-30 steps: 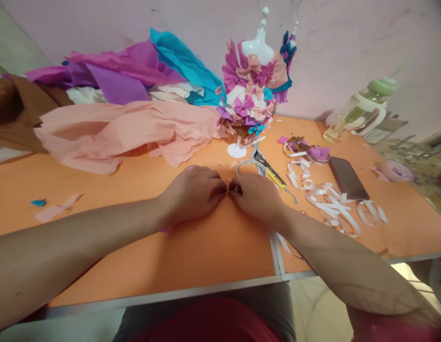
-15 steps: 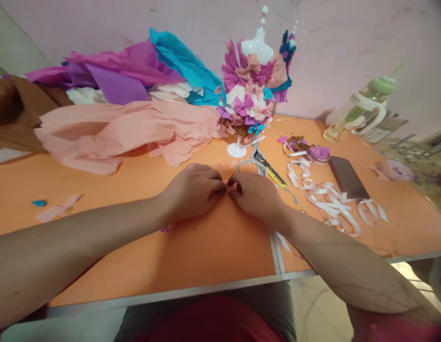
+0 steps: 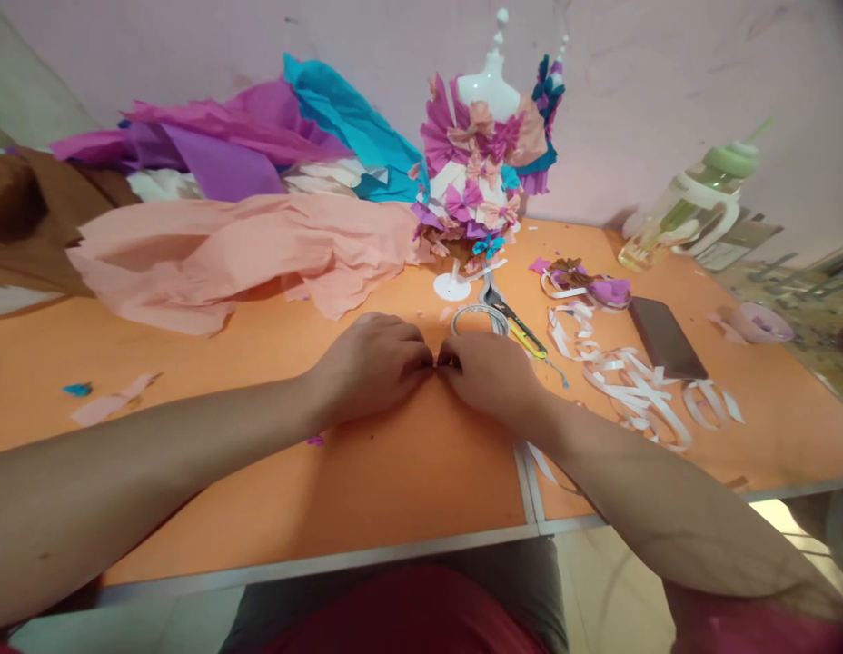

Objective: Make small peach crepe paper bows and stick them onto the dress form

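My left hand (image 3: 379,365) and my right hand (image 3: 488,374) meet fingertip to fingertip just above the orange table (image 3: 421,481). Both are closed in a pinch, and whatever lies between the fingers is too small and hidden to name. Right behind my right hand lies a roll of clear tape (image 3: 477,316), partly covered by it. A yellow and black cutter (image 3: 523,336) rests beside the tape. Beyond the hands stands a small white dress form (image 3: 488,89) covered in pink, purple, white and blue crepe paper bows.
Peach crepe paper (image 3: 258,254) spreads at the back left, before purple and blue sheets (image 3: 223,159). White paper strips (image 3: 632,391) lie tangled at right near a dark phone-like slab (image 3: 667,338). A green-lidded bottle (image 3: 690,209) stands at the back right. Blue and pink scraps (image 3: 114,398) lie left.
My right fingers have drawn in tighter against the left fingertips, narrowing the gap between thumb and forefinger. The left hand stays almost in place.
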Demonstrator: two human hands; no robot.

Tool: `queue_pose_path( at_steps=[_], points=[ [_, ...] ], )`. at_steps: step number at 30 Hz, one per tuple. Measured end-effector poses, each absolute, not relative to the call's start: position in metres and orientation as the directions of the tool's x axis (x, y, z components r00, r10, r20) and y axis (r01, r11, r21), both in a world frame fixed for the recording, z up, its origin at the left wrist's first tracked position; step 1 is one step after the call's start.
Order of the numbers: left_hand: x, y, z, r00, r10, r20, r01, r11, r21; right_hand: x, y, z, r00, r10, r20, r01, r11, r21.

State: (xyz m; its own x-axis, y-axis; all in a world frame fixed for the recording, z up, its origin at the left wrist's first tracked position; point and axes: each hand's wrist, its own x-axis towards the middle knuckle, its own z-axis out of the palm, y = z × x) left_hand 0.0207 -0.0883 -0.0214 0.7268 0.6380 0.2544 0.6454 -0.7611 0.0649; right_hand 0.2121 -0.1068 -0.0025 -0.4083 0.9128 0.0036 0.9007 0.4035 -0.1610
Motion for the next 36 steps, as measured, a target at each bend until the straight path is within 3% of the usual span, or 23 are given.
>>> queue_pose_path(
  at_steps=[11,17,23,32,36],
  points=[
    [0.02,-0.087,-0.026,0.716,0.615,0.331,0.619,-0.778,0.106,0.211,-0.105,-0.003,-0.396,0.918,-0.032,0.91,0.387,-0.152],
    [0.021,-0.086,-0.025,0.732,0.616,0.292,0.617,-0.781,0.1,0.213,-0.107,-0.002,-0.396,0.917,-0.046,0.913,0.387,-0.127],
    [0.019,-0.084,-0.028,0.739,0.616,0.273,0.617,-0.781,0.096,0.211,-0.114,0.003,-0.383,0.922,0.049,0.913,0.386,-0.128],
    [0.02,-0.087,-0.027,0.686,0.666,0.295,0.661,-0.739,0.132,0.21,-0.111,0.006,-0.44,0.897,-0.051,0.897,0.435,-0.083],
    [0.02,-0.087,-0.027,0.717,0.631,0.295,0.631,-0.768,0.108,0.21,-0.114,0.006,-0.465,0.883,-0.065,0.885,0.462,-0.055]
  ],
)
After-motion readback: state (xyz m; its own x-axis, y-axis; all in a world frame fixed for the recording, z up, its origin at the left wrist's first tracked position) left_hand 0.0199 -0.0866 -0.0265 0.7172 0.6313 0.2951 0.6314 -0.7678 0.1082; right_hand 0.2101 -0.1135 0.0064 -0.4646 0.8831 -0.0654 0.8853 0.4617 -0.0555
